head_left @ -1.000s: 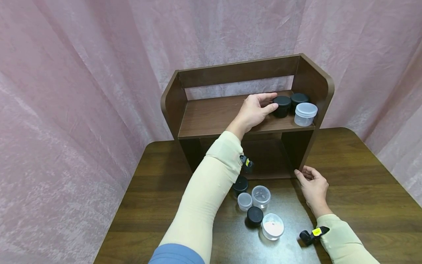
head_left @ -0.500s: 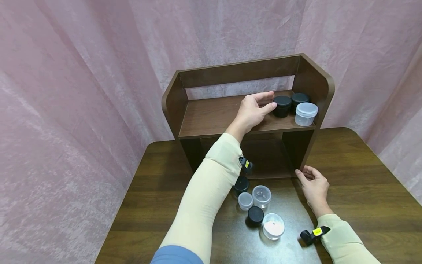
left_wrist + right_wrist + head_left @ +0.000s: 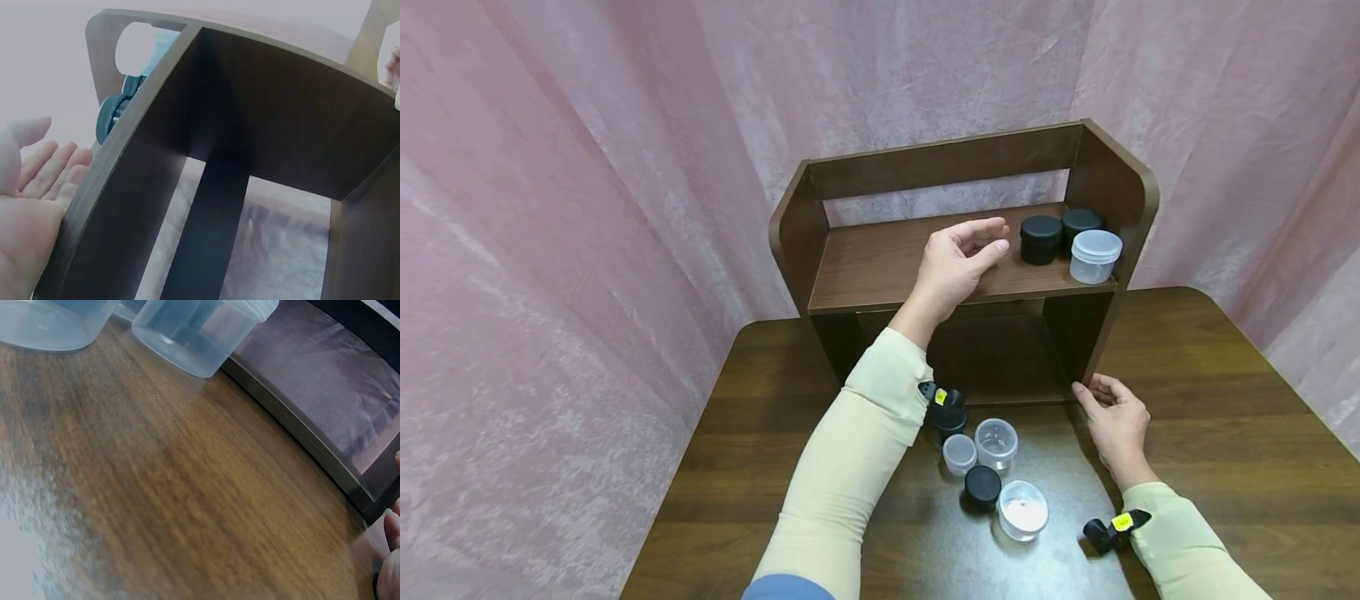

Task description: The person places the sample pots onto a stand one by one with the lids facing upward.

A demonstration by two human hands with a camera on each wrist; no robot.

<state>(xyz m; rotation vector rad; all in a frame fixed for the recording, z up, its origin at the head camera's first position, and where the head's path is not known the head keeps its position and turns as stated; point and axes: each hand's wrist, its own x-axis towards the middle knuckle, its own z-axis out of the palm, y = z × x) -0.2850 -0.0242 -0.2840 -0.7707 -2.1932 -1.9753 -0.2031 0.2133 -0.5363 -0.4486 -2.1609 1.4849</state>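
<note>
My left hand (image 3: 958, 258) hovers over the upper board of a brown wooden desktop shelf (image 3: 880, 254), fingers relaxed and holding nothing. Just right of its fingertips, and apart from them, stands a small black jar (image 3: 1040, 242). A second black jar (image 3: 1081, 229) and a translucent lidded jar (image 3: 1094, 258) fill the corner by the right side panel. In the left wrist view my left palm (image 3: 37, 206) is beside the shelf board, near the dark round lids (image 3: 111, 119). My right hand (image 3: 1116, 425) grips the lower front corner of the right side panel between thumb and fingers.
On the table (image 3: 737, 467) before the shelf stand several jars: a clear jar (image 3: 997, 442), a small translucent jar (image 3: 959, 454), a black-lidded jar (image 3: 982, 486), a clear jar (image 3: 1022, 510) and another black jar (image 3: 950, 425) partly behind the left wrist camera. A pink curtain (image 3: 647, 167) hangs behind.
My left hand has let go of the black jar and drawn back left, leaving a gap. The jar stays on the upper board. My right hand keeps its place at the shelf's corner.
</note>
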